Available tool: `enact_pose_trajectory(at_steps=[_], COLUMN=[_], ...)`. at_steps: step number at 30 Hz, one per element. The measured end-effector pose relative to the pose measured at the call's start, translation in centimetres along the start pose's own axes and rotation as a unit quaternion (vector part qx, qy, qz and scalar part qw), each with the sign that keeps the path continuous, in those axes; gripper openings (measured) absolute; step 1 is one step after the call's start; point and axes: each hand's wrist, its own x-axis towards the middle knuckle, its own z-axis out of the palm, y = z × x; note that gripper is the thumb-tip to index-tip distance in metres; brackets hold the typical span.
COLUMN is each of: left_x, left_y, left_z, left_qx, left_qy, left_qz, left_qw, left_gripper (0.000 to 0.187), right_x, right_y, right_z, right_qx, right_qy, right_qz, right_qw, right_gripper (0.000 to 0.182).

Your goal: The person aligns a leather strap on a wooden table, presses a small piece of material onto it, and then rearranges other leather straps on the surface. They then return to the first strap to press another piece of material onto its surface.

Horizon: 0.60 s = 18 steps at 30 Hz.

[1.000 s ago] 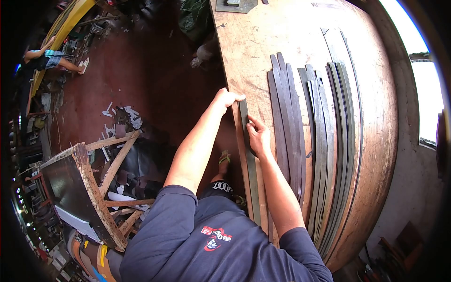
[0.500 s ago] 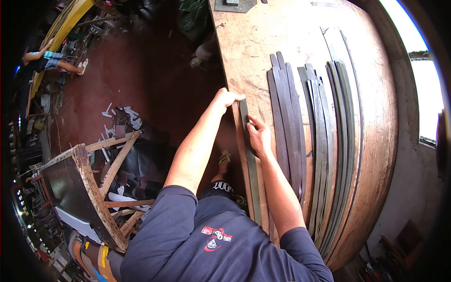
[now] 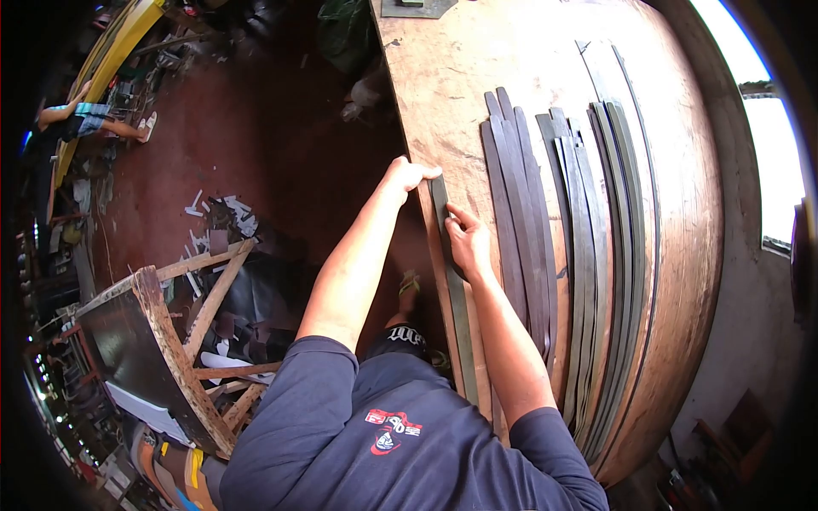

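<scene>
A long dark green strip (image 3: 457, 311), like a strap, lies lengthwise along the left edge of the wooden table (image 3: 511, 51). At its far end, my left hand (image 3: 409, 175) grips it over the table edge, thumb on top. My right hand (image 3: 469, 242) is closed against the strip's right side a little nearer to me, with index finger and thumb at its edge. What the curled fingers cover is hidden. To the right lie a purplish-black bundle of strips (image 3: 521, 221), a grey-green bundle (image 3: 583, 247) and another dark bundle (image 3: 628, 221).
A flat plate (image 3: 417, 8) sits at the table's far end. On the left stands a wooden frame (image 3: 170, 349), with white scraps (image 3: 243, 220) on the floor behind it. Another person (image 3: 89, 119) is at the far left by a yellow object (image 3: 128, 43). A window is at right.
The view has shifted slightly. Both hands stay at nearly the same places on the strip, and the bundles lie as before.
</scene>
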Motion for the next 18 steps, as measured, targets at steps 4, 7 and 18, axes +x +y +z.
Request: enact_pose_trajectory(at_steps=[4, 7, 18], left_x=[0.8, 0.4, 0.8], left_y=[-0.8, -0.5, -1.3], left_z=[0.0, -0.1, -0.1], left_qx=[0.002, -0.012, -0.015], left_qy=[0.016, -0.002, -0.003], left_qz=[0.004, 0.006, 0.009], left_qw=[1.0, 1.0, 1.0], left_gripper=[0.055, 0.054, 0.059], right_x=[0.1, 0.0, 0.2], right_y=[0.1, -0.2, 0.2], right_z=[0.1, 0.1, 0.2], right_qx=[0.002, 0.005, 0.004], right_qy=[0.006, 0.005, -0.011], right_qz=[-0.006, -0.001, 0.029], right_qw=[1.0, 1.0, 1.0], right_gripper=[0.031, 0.032, 0.032])
